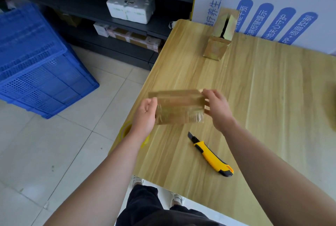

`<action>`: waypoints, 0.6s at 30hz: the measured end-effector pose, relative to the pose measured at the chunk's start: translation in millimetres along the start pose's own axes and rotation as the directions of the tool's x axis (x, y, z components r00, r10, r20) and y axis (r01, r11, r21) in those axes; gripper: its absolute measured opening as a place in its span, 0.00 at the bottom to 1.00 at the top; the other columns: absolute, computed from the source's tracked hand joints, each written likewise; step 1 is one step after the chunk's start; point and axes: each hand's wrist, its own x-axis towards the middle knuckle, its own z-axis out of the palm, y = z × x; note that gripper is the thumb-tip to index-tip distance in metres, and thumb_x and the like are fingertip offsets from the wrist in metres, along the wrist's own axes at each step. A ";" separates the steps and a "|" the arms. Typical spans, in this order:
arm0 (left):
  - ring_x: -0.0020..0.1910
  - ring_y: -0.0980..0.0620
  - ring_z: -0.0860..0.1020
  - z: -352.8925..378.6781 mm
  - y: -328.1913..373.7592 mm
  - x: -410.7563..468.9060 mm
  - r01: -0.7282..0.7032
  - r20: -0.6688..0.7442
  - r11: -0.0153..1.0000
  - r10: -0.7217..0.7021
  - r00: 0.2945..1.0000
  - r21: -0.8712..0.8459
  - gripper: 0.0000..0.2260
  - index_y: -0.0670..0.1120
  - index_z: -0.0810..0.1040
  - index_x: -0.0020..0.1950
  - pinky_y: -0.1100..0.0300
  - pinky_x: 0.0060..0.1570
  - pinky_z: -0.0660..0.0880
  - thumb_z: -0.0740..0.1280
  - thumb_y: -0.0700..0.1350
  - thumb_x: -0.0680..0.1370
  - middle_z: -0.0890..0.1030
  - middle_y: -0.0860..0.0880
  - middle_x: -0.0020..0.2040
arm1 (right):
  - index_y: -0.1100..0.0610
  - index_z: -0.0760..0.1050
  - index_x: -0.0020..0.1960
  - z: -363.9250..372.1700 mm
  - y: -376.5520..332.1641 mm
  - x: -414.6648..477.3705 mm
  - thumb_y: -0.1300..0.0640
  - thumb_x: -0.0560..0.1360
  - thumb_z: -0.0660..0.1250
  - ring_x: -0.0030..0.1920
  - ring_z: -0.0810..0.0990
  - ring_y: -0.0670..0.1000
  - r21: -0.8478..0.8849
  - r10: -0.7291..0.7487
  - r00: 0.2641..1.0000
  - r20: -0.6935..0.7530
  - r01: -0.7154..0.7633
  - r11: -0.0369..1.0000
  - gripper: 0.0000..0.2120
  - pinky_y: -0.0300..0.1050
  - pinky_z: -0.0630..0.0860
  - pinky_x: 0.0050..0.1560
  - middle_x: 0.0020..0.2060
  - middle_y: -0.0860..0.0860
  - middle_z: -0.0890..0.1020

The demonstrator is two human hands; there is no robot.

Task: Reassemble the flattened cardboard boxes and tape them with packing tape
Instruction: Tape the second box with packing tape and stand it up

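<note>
While left hand [145,114] and right hand [218,109] grip its ends, taped cardboard box [179,109] (glossy), long axis left-right, above table [263,89].

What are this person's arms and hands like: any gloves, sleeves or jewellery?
The left arm and right arm are bare to the picture's edge: no sleeves show. The left hand and right hand wear no gloves, and no rings, watch or wristband can be seen. Below, the person wears dark trousers and light-coloured shoes.

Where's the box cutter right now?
In the head view, the box cutter lies untouched on the wooden table, lower centre. It is just nearer the person than the right hand, which grips the taped box.
</note>
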 end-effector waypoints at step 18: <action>0.57 0.50 0.79 75.8 -1.2 -21.0 0.054 0.170 0.984 -0.025 0.985 -0.169 0.11 0.58 0.75 0.53 0.52 0.60 0.75 0.56 0.59 0.81 0.80 0.55 0.55 | 0.49 0.76 0.50 -69.8 48.2 -0.6 0.47 0.76 0.68 0.43 0.79 0.39 0.112 -0.112 0.984 -0.140 0.128 0.985 0.07 0.37 0.73 0.44 0.38 0.36 0.81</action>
